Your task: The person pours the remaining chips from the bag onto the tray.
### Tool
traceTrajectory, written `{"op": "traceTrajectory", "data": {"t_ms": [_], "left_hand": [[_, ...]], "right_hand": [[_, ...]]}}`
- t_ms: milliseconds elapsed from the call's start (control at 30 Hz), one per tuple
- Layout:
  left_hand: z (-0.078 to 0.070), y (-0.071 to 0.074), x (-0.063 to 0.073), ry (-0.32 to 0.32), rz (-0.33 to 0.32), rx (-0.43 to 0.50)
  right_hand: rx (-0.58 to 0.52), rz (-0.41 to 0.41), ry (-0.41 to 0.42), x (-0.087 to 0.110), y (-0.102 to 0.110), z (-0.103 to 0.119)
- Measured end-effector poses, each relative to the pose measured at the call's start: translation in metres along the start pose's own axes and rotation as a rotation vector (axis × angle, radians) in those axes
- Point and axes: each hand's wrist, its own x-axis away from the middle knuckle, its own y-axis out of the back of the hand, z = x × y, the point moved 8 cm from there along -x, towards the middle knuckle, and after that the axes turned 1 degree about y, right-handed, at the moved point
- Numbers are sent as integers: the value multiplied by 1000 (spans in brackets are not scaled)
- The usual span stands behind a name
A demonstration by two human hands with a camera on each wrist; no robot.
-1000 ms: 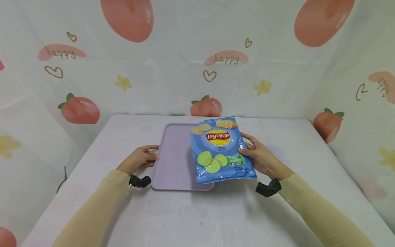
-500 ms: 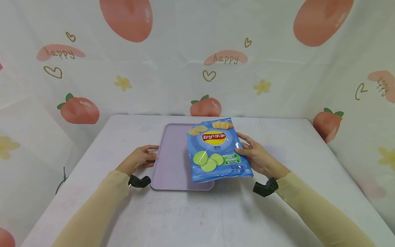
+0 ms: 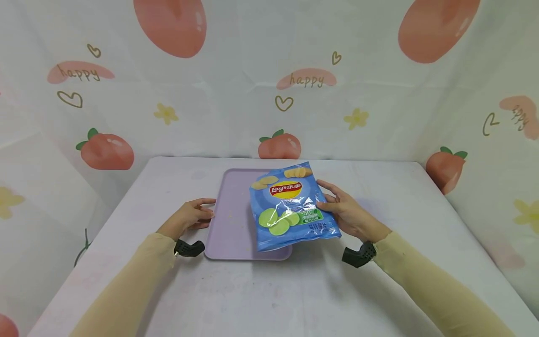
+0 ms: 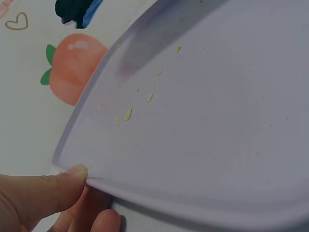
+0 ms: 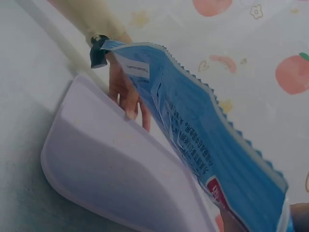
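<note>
My right hand (image 3: 353,214) holds a blue Lay's potato chip bag (image 3: 280,206) by its right side, thumb on the front. The bag hangs tilted over the right part of a pale purple tray (image 3: 230,215), hiding much of it. In the right wrist view the back of the bag (image 5: 193,123) shows, with a jagged edge. My left hand (image 3: 187,219) is at the tray's left side. The left wrist view has my thumb (image 4: 58,188) on the tray's rim and fingers below it. Small yellowish crumbs (image 4: 128,114) lie scattered on the tray.
A white table (image 3: 273,299) stands under the tray. Behind it hangs a white cloth (image 3: 236,103) printed with peaches, hearts and flowers. A black device sits on each wrist. At the table's left edge there is a thin dark cord (image 3: 82,250).
My right hand has carried the chip bag slightly to the left, further over the tray, and the bag has tilted a little more. My left hand and the tray stay in place.
</note>
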Motion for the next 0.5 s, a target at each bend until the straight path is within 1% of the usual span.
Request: {"op": "traceTrajectory", "data": {"t_ms": [267,400,500], "left_hand": [[2,1,-2,18,-15,0],[3,2,-3,17,-19,8],[3,1,-3,9,-8,19]], "right_hand": [[-2,10,1,-2,-3,0],[-2,3,0,-4,-3,0],[0,5,0,-4,-3,0]]}}
